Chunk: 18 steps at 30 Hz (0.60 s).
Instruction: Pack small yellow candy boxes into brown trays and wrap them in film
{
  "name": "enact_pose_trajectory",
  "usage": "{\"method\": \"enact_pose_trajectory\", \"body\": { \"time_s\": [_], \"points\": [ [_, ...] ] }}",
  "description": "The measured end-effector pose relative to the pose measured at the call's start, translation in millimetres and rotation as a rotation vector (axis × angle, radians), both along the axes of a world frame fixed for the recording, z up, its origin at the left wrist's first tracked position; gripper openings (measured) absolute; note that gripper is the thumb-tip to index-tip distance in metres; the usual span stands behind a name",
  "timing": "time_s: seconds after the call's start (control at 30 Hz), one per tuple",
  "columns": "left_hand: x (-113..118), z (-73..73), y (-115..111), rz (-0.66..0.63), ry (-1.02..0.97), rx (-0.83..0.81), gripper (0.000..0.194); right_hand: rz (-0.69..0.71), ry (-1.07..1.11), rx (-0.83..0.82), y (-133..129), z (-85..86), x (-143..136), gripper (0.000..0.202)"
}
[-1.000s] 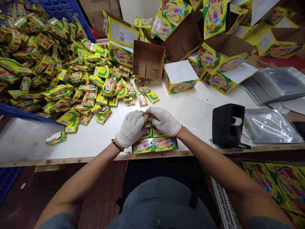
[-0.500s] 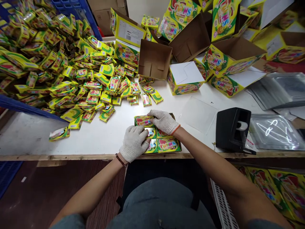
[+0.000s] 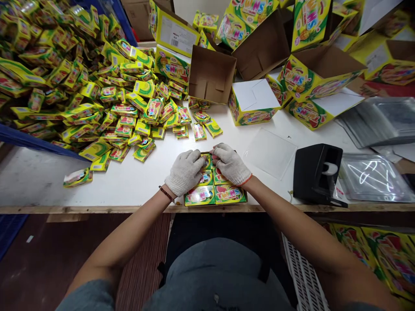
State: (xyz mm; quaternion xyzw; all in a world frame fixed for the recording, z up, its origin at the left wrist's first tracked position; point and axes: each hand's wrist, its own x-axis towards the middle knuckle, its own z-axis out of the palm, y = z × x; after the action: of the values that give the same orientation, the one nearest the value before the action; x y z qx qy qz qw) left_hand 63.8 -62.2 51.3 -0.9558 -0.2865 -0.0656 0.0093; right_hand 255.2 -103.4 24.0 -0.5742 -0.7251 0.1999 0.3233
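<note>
The left hand (image 3: 185,172) and the right hand (image 3: 231,165), both in pale knit gloves, rest on the packs (image 3: 199,195) set in 2 columns in a box (image 3: 216,204) near the close edge of the tabletop (image 3: 149,185). The fingers of both bend down over the far part of the box, partly hiding the back row. I cannot tell whether either grip is clamped on a pack or just pressing. The 2 packs of the nearest row lie flat and uncovered. At the left, loose packs (image 3: 123,122) spill out of a blue crate (image 3: 39,140). A clear sheet (image 3: 270,153) lies right of the box, and beyond it stands a black tape dispenser (image 3: 308,172). Open cartons (image 3: 212,73) are piled behind.
</note>
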Motion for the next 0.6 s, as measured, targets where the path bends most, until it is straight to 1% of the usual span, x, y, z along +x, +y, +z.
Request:
{"method": "enact_pose_trajectory", "body": {
  "time_s": [0.17, 0.33, 0.5, 0.53, 0.6],
  "points": [
    [-2.7, -4.6, -1.6, -0.009, -0.028, -0.048, 0.032, -0.023, -0.077, 0.034, -5.0, -6.7, 1.8, 0.034],
    [-0.6, -2.1, -4.3, -0.025, 0.008, -0.058, 0.027, -0.068, 0.057, 0.063, -2.2, -11.7, -1.0, 0.031],
    [2.9, 7.7, -12.9, -0.031, 0.084, -0.011, 0.025, -0.133, 0.155, 0.053, -3.8, -8.5, 6.0, 0.034],
    [1.9, 9.5, -16.0, -0.013, 0.078, 0.01, 0.025, -0.123, 0.161, 0.053, -6.5, -6.9, 8.8, 0.033],
    [-2.6, 11.8, -22.4, 0.08, 0.056, 0.065, 0.025, -0.047, 0.138, 0.049, -14.2, -3.6, 14.0, 0.032]
  ]
}}
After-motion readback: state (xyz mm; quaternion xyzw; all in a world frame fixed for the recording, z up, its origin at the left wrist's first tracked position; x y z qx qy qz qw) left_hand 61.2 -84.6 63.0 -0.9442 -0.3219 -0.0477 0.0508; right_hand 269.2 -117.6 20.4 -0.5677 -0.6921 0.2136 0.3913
